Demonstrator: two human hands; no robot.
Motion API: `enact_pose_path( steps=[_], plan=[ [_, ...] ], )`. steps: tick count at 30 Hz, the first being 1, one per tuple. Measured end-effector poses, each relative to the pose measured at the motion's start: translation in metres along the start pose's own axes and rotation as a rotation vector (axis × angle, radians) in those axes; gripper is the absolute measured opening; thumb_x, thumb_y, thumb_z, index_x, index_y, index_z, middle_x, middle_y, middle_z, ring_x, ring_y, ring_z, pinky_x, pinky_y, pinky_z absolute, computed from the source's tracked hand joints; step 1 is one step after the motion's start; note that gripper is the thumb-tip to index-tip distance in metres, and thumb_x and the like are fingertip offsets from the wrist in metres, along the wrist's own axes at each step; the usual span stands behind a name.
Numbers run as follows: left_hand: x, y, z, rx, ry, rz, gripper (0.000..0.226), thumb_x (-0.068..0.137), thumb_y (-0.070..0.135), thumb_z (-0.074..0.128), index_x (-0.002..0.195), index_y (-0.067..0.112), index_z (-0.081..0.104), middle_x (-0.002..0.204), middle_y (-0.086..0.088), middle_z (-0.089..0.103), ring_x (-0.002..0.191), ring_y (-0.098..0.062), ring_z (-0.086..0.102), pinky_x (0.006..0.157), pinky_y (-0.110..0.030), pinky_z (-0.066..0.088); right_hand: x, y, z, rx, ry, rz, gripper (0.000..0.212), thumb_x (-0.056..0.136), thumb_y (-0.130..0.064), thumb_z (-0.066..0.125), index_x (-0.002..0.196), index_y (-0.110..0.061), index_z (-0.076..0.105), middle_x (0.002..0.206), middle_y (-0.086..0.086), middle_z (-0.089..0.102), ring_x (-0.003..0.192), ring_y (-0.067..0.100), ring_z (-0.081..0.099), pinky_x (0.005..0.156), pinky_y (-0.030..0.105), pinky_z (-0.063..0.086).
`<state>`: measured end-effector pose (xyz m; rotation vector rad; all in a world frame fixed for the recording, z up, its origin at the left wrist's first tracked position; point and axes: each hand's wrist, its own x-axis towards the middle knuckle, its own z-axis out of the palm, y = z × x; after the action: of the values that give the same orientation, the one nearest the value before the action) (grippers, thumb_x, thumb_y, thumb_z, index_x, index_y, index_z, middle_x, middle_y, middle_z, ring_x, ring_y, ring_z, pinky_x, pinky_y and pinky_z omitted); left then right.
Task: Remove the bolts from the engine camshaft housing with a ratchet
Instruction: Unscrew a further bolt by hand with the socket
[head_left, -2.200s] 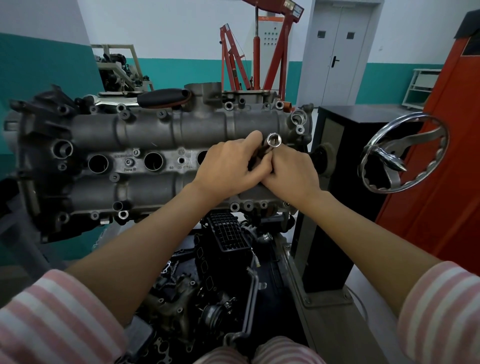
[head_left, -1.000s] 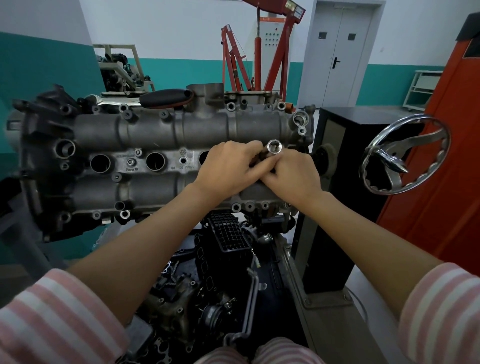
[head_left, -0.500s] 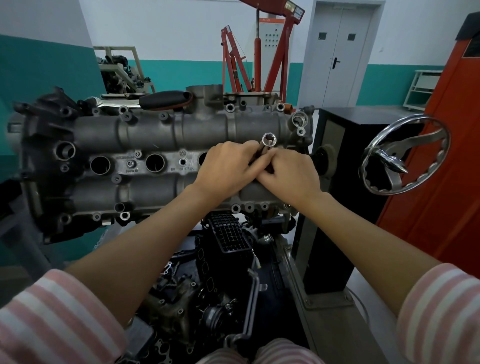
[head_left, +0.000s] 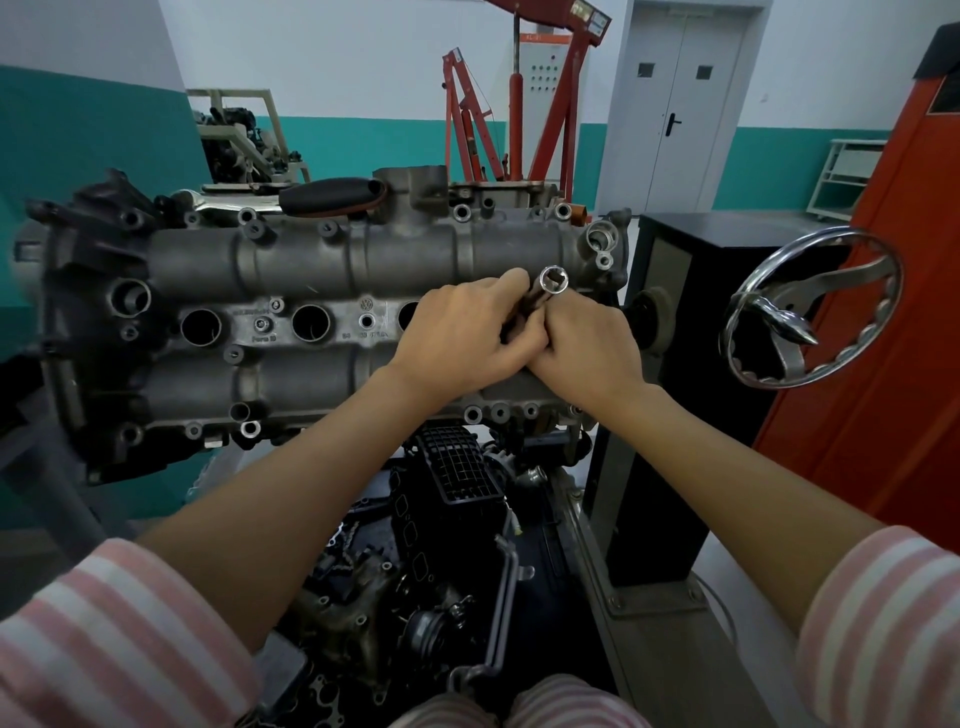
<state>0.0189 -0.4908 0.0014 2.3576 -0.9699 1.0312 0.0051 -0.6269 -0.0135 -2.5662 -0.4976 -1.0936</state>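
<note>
Both hands are bunched together over the right end of the camshaft housing (head_left: 332, 270), fingers curled around a socket tool (head_left: 554, 279) whose open end pokes up between them. The left hand (head_left: 457, 338) wraps the shaft from the 9 o'clock side; the right hand (head_left: 587, 343) closes on it from 3 o'clock, knuckles touching the other. What the lower end of the tool sits on is hidden under the fingers, so I cannot tell whether it is on a bolt.

To my eye the step is seating or spinning the tool on a fastener near the fourth plug well. It wants to stay square to the housing, with one hand steadying and the other turning, so it doesn't cam off the bolt head.

At 12 o'clock, on the housing's far edge, lies a black-handled tool (head_left: 332, 195), probably the ratchet. A chrome handwheel (head_left: 810, 312) stands at 3 o'clock, near the right elbow's swing. A red engine crane (head_left: 519, 104) stands well behind, and loose black engine parts (head_left: 457, 467) sit below at 6 o'clock.
</note>
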Motion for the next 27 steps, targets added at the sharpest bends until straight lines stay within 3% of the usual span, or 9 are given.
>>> enact_pose_path(
  steps=[4,8,11,14,18,21,23,27],
  plan=[
    [-0.0004,0.0031,-0.0010,0.003,-0.009,0.000,0.034,0.081,0.045,0.027,0.080,0.012,0.038,0.057,0.008,0.042,0.049,-0.023,0.047,0.047,-0.033,0.037,0.0000,0.0041,0.0043,-0.037,-0.010,0.010,0.013,0.085,-0.025,0.053,0.080,-0.013,0.054,0.068,-0.013,0.035,0.056,0.010,0.037,0.046,0.022,0.021],
    [-0.0001,0.0003,0.0010,0.013,-0.018,-0.002,0.034,0.093,0.039,0.041,0.083,0.007,0.049,0.057,0.006,0.043,0.052,-0.026,0.052,0.048,-0.034,0.037,0.0024,0.0039,0.0039,-0.049,-0.060,0.057,0.028,0.085,-0.037,0.044,0.089,-0.012,0.054,0.072,-0.009,0.048,0.062,0.012,0.049,0.055,0.029,0.038],
    [0.0000,-0.0020,0.0009,-0.031,-0.015,-0.030,0.036,0.095,0.035,0.050,0.072,0.008,0.050,0.052,0.001,0.045,0.051,-0.026,0.052,0.051,-0.034,0.038,0.0031,0.0041,0.0027,-0.086,-0.076,0.058,0.031,0.084,-0.045,0.040,0.081,-0.015,0.049,0.070,-0.005,0.053,0.063,0.015,0.053,0.054,0.028,0.037],
    [0.0003,-0.0023,0.0006,-0.065,-0.015,-0.047,0.044,0.093,0.038,0.052,0.069,0.002,0.056,0.052,-0.005,0.052,0.051,-0.025,0.052,0.051,-0.035,0.040,0.0022,0.0051,0.0024,-0.089,-0.073,0.039,0.031,0.086,-0.042,0.046,0.081,-0.016,0.060,0.073,0.002,0.061,0.066,0.018,0.056,0.055,0.028,0.032],
    [0.0002,-0.0016,0.0005,-0.046,-0.035,-0.034,0.051,0.093,0.049,0.044,0.076,0.003,0.059,0.056,-0.007,0.056,0.053,-0.024,0.054,0.053,-0.039,0.043,0.0007,0.0039,0.0010,-0.065,-0.064,0.016,0.028,0.088,-0.037,0.048,0.078,-0.014,0.061,0.062,-0.005,0.049,0.058,0.015,0.047,0.047,0.025,0.023],
    [-0.0007,-0.0006,-0.0001,-0.044,-0.013,-0.014,0.061,0.084,0.056,0.027,0.083,0.003,0.056,0.058,-0.005,0.055,0.054,-0.023,0.053,0.053,-0.038,0.042,0.0011,0.0014,-0.0006,-0.043,-0.075,0.022,0.021,0.081,-0.040,0.039,0.073,-0.021,0.042,0.060,-0.013,0.036,0.053,0.010,0.038,0.046,0.026,0.023],
    [-0.0009,-0.0009,0.0000,-0.066,0.001,-0.006,0.055,0.081,0.052,0.025,0.083,0.004,0.052,0.058,-0.002,0.052,0.053,-0.022,0.051,0.051,-0.036,0.041,0.0012,0.0024,0.0010,-0.073,-0.094,0.031,0.022,0.081,-0.041,0.035,0.078,-0.020,0.039,0.062,-0.013,0.036,0.054,0.011,0.039,0.048,0.028,0.027],
    [-0.0003,-0.0014,0.0008,-0.064,-0.017,0.001,0.029,0.079,0.042,0.033,0.078,0.013,0.037,0.053,0.008,0.037,0.049,-0.021,0.043,0.048,-0.031,0.034,0.0018,0.0063,0.0051,-0.104,-0.100,0.027,0.026,0.087,-0.036,0.041,0.088,-0.012,0.050,0.072,-0.008,0.045,0.059,0.016,0.048,0.053,0.031,0.037]
  ],
)
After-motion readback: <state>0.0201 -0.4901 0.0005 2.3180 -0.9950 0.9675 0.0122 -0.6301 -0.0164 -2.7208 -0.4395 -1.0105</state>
